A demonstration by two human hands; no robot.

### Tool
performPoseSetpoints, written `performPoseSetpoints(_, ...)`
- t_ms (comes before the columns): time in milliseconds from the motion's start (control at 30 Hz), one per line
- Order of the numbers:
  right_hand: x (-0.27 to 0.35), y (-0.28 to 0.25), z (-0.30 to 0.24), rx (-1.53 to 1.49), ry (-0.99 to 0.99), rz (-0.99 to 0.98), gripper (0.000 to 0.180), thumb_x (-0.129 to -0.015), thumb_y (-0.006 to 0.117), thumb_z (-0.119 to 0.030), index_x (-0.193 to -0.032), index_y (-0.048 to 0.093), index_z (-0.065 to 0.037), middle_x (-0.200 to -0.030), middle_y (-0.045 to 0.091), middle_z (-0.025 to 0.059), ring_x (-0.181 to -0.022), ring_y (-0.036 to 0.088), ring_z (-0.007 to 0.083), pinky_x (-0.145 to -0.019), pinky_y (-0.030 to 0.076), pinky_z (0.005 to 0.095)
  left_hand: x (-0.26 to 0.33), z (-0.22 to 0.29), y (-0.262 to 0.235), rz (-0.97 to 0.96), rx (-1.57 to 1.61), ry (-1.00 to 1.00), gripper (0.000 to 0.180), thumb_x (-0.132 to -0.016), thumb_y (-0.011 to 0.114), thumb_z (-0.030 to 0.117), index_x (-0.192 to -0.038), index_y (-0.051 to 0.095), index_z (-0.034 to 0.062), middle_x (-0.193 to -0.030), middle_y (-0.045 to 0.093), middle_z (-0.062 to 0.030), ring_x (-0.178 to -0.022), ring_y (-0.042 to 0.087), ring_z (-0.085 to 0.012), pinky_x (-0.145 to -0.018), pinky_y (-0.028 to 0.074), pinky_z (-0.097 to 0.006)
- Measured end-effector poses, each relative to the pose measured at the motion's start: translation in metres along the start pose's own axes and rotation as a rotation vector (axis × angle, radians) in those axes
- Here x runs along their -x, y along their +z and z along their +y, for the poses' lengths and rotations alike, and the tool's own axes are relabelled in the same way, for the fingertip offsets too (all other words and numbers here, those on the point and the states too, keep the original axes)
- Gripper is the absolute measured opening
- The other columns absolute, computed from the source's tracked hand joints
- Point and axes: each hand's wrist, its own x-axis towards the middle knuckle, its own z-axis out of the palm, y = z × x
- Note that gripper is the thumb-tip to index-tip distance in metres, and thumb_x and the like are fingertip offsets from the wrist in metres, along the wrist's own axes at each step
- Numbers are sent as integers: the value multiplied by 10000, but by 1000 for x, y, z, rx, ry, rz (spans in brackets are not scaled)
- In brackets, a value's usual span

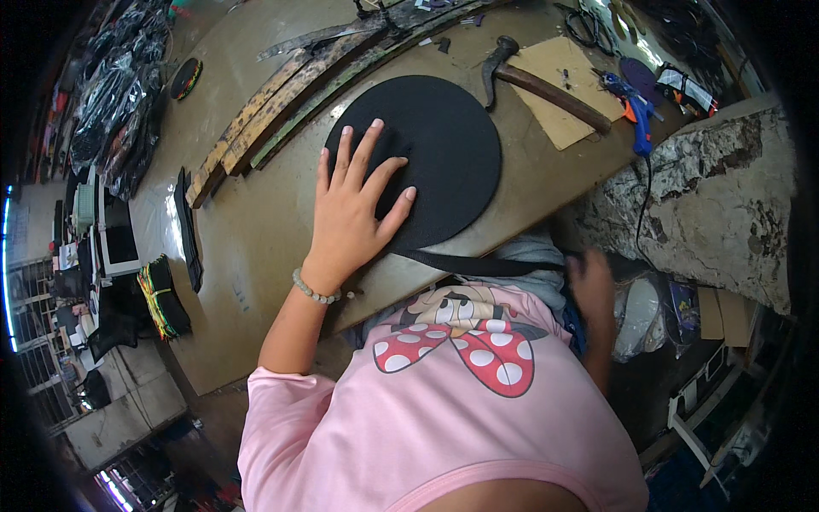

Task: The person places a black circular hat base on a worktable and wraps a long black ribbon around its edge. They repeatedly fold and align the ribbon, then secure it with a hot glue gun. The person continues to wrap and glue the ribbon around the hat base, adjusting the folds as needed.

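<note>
A flat black disc (452, 162) lies on the table near its front edge. My left hand (354, 192) rests on the disc's left part with fingers spread, pressing on it and gripping nothing. From the disc's lower edge a black strap (461, 264) runs to the right, past the table edge and over the grey cloth at my lap. My right hand (590, 290) is off the table at the strap's far end, blurred, its fingers seemingly closed on the strap. The fingertips are hard to make out.
Beyond the disc lie long worn wooden strips (281, 102) and a hammer (554, 94) over a tan sheet (554, 64). A blue glue gun (640, 124) with a cord sits at the right edge beside a rough pillar (708, 205). Plastic-wrapped bundles (119, 94) are piled at left.
</note>
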Motion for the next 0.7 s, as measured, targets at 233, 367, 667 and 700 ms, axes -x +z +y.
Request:
performPoseSetpoints(233, -5, -7, -89, -629, -457, -706, 310, -834, 603, -277, -941, 621, 14, -819, 629, 154, -703, 593, 206, -661, 463, 303, -5, 2, -3, 29, -129, -33, 209, -852, 535, 252, -1032, 609, 177, -1412, 306, -85, -1313, 240, -339, -1036, 175, -533)
performPoseSetpoints(367, -11, -3, -10, -659, -45, -392, 244, -847, 575, -229, -875, 619, 9, -707, 587, 101, -640, 544, 148, -578, 433, 285, -7, 6, 2, 37, -163, -20, 172, -855, 525, 184, -1009, 601, 177, -1399, 319, -85, -1310, 240, -347, -1022, 173, -565)
performPoseSetpoints(667, -14, -17, -51, -441, -176, -305, 357, -853, 555, -301, -1003, 586, 21, -932, 592, 220, -876, 590, 326, -773, 451, 377, -12, -8, 3, 31, -131, -49, 201, -852, 507, 121, -1032, 585, 166, -1387, 311, -93, -1309, 222, -369, -1019, 176, -576)
performPoseSetpoints(700, -11, -8, -78, -588, -448, -338, 350, -836, 583, -300, -990, 599, 14, -922, 609, 204, -849, 599, 309, -754, 460, 353, -12, -8, 2, 30, -137, -47, 207, -850, 503, 111, -1030, 586, 171, -1387, 310, -93, -1309, 222, -368, -1019, 175, -578)
